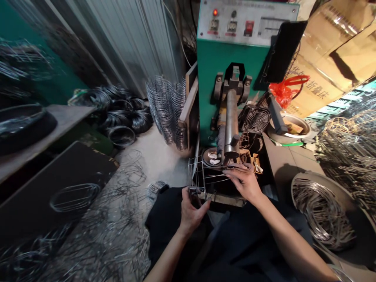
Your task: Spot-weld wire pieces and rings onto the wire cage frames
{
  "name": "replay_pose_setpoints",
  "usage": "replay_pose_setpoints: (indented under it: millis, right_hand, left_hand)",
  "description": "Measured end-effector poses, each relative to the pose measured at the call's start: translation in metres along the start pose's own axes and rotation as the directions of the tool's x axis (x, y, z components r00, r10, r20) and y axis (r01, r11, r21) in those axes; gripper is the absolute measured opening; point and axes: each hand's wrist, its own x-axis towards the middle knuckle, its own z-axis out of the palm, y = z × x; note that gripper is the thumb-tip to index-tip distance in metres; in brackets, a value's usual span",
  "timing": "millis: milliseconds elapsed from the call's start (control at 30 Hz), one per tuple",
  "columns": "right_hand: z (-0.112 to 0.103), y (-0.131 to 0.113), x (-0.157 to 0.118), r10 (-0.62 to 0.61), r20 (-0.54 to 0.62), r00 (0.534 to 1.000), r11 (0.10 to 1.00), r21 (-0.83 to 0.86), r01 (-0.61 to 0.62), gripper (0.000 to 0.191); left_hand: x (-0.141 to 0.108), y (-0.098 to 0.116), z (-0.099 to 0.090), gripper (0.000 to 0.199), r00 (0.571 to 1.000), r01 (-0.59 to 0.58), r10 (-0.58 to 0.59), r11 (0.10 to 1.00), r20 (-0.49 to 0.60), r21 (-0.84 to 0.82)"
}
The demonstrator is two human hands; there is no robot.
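My left hand [192, 209] is closed around the lower edge of a small wire rack [200, 174], held upright in front of a green spot welding machine [210, 78]. Thin rods run from the rack to the right, toward my right hand [244, 180]. That hand has its fingers bent together at the rod ends, just below the tip of the welder's thick metal electrode arm [231, 121]. Whatever lies between its fingertips is too small or hidden to make out. A round dish [208, 162] with white scraps sits behind the rack.
Right of me a large basin [296, 176] holds bent wire pieces, beside heaps of wire parts [349, 164]. Stacked wire rings [164, 109] stand left of the machine. Loose wires litter the floor [117, 219]. A dark board [58, 184] carries an oval wire frame [75, 197].
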Motion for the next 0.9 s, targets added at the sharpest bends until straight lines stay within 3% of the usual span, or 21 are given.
replay_pose_setpoints:
  millis: [200,467,900]
  right_hand:
    - [-0.003,-0.005,0.002,0.044,0.009,0.999,0.999,-0.025,-0.044,0.016]
    - [0.003,-0.001,-0.003,0.1,0.006,0.995,0.995,0.004,-0.1,0.017]
    - [0.003,0.0,0.005,0.057,-0.03,0.998,0.998,-0.029,-0.058,0.017]
  left_hand:
    - [0.004,-0.003,-0.002,0.05,1.0,0.013,-0.012,0.999,0.024,-0.045]
    - [0.003,0.001,-0.003,0.05,0.999,-0.048,0.049,0.998,-0.007,0.037]
    - [0.01,-0.014,0.004,0.052,0.997,-0.077,0.076,0.997,-0.014,-0.024]
